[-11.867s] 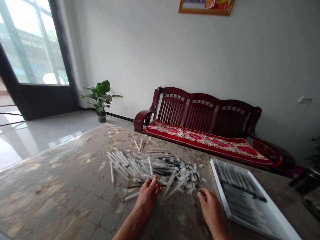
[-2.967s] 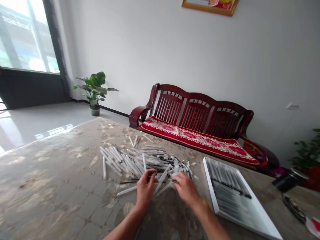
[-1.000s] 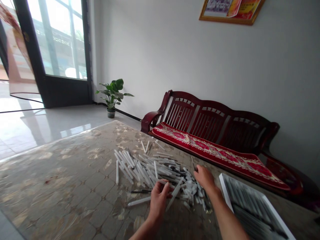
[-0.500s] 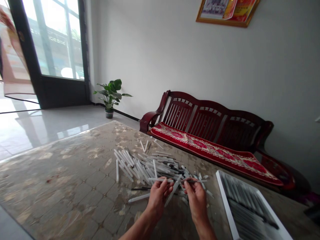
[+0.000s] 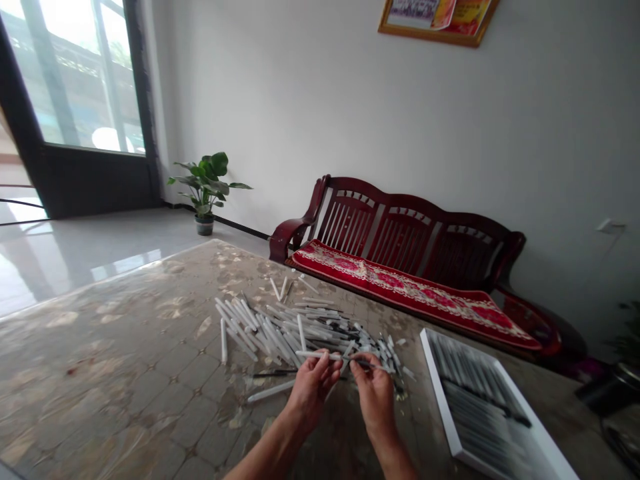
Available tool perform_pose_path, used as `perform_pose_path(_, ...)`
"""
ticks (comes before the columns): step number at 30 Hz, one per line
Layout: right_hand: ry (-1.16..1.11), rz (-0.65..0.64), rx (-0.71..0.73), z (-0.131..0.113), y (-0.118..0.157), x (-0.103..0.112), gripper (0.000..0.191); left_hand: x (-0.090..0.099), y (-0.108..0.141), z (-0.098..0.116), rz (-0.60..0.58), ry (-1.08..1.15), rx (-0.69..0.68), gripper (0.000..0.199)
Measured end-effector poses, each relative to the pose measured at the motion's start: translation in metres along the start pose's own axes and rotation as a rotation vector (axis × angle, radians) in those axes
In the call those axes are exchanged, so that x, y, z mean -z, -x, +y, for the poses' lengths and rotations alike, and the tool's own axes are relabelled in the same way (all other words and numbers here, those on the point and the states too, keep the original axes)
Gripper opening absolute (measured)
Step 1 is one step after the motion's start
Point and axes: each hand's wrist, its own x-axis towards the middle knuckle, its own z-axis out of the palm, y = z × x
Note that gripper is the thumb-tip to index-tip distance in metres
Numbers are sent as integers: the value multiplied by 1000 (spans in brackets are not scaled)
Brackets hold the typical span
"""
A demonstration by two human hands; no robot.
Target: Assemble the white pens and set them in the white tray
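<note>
My left hand [image 5: 314, 381] is closed, pinching a white pen barrel [image 5: 309, 354] that lies almost level and points left. In the fingers of my right hand [image 5: 374, 385] is a slim dark pen part [image 5: 364, 363] with a pale tip sticking out to the right. The inner ends of the two pieces come close together between my hands; whether they touch I cannot tell. Just beyond my hands a loose pile of white pen barrels [image 5: 270, 333] spreads over the table, with dark and clear smaller parts mixed in at its right side.
The patterned tabletop [image 5: 150, 373] carries a white box [image 5: 445, 407] of rowed dark and clear pens on the right. One barrel [image 5: 271, 391] lies apart at the near left. Behind the table stands a red wooden bench [image 5: 400, 227]; a potted plant [image 5: 204, 223] is at the back left.
My two hands have drawn closer together, bringing the barrel and the dark part nearly end to end. The whole view has shifted, so the scene sits further left.
</note>
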Motion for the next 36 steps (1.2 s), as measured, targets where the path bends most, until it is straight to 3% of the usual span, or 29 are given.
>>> perform_pose_path(4,89,-25,86,-6,8,-1,21,-1,3,-4,-92,-58,-6,21)
perform_pose_path(9,111,-77,40,5,9,4,26,-2,3,2,-27,29,23,16)
perform_pose_path(12,215,-25,58,23,-1,29,27,-1,1,9,16,124,11,12)
perform_pose_path(17,494,91,-68,58,-14,97,26,0,2,12,28,158,17,9)
perform_pose_path(21,803,23,-93,72,-14,125,20,-2,1,7,3,102,36,12)
perform_pose_path(25,998,-61,-67,75,-12,124,17,-2,1,2,-3,-15,2,18)
perform_pose_path(29,1031,-39,-63,72,-11,119,16,1,1,-4,-38,-85,-52,26)
perform_pose_path(32,888,13,-60,65,-9,111,16,1,2,-5,-59,-99,-66,37)
perform_pose_path(36,495,-28,-79,48,-5,82,16,-1,5,-5,-77,-112,-62,49)
